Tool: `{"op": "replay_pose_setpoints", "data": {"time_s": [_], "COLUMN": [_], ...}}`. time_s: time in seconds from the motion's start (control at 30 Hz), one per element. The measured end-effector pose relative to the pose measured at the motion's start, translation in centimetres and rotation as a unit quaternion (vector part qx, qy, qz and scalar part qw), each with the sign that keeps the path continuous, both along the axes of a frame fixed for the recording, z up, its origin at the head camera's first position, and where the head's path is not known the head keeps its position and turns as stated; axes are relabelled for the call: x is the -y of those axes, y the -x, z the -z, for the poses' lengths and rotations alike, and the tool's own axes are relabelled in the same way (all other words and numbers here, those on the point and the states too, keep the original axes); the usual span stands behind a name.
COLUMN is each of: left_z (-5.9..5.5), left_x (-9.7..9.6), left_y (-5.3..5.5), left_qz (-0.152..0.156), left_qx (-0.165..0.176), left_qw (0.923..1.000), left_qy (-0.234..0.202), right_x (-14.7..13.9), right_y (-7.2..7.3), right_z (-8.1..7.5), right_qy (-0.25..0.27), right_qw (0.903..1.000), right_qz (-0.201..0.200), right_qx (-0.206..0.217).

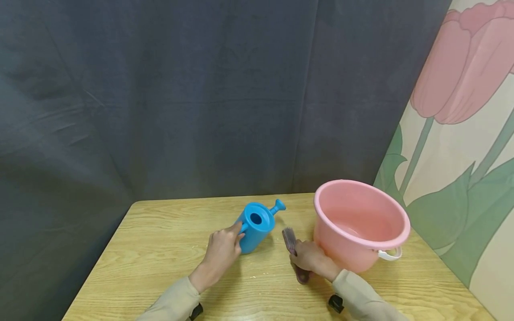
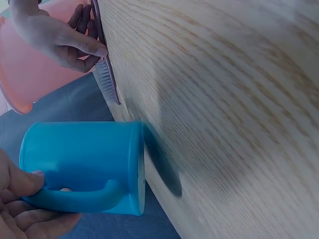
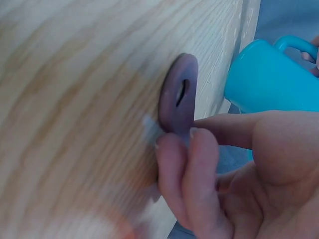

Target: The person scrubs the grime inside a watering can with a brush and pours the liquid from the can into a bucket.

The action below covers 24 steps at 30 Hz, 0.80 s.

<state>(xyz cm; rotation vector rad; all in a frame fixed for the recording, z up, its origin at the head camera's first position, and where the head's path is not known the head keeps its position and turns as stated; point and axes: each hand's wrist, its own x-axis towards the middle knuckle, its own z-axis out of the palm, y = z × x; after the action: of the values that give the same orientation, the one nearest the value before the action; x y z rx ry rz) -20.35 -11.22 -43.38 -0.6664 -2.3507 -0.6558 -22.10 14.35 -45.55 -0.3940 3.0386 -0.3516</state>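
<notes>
My left hand (image 1: 221,251) grips the handle of a blue watering can (image 1: 256,236), whose spout points away to the far right. In the left wrist view the handle (image 2: 75,200) lies between thumb and fingers. The can's shadow falls on the table beside its base; whether the base touches the wood I cannot tell. To the right, a brownish-purple brush (image 1: 289,240) is pinched low at the tabletop by my right hand (image 1: 313,257). Its bristles (image 2: 105,82) point to the far side. A hole shows in the near end of its handle (image 3: 173,117) in the right wrist view.
A big pink bucket (image 1: 341,247) with a white handle (image 1: 391,255) stands just right of my right hand. Tiny pale specks are scattered on the wooden table (image 1: 160,249). Behind it hangs a dark curtain (image 1: 221,111); a tulip-painted wall (image 1: 462,187) borders the right.
</notes>
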Motion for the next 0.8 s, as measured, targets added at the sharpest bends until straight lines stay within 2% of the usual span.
{"op": "replay_pose_setpoints", "data": {"time_s": [0.27,0.53,0.8], "left_z": [0.2,0.7,0.7], "left_x": [0.0,0.2,0.5], "left_y": [0.0,0.2,0.9], "left_qz": [-0.004,-0.012,-0.021], "left_qx": [0.006,-0.006,-0.024], "left_qw": [1.0000,0.9998,0.9992], "left_qy": [-0.007,-0.017,-0.022], "right_x": [-0.1,-0.4,-0.2], "right_y": [-0.1,-0.3,-0.7], "right_z": [0.0,-0.4,-0.9], "right_qy": [0.002,-0.011,-0.008], "right_qw": [1.0000,0.9999,0.9991], "right_qz": [-0.003,-0.012,-0.021], "right_qx": [0.004,0.003,-0.036]}}
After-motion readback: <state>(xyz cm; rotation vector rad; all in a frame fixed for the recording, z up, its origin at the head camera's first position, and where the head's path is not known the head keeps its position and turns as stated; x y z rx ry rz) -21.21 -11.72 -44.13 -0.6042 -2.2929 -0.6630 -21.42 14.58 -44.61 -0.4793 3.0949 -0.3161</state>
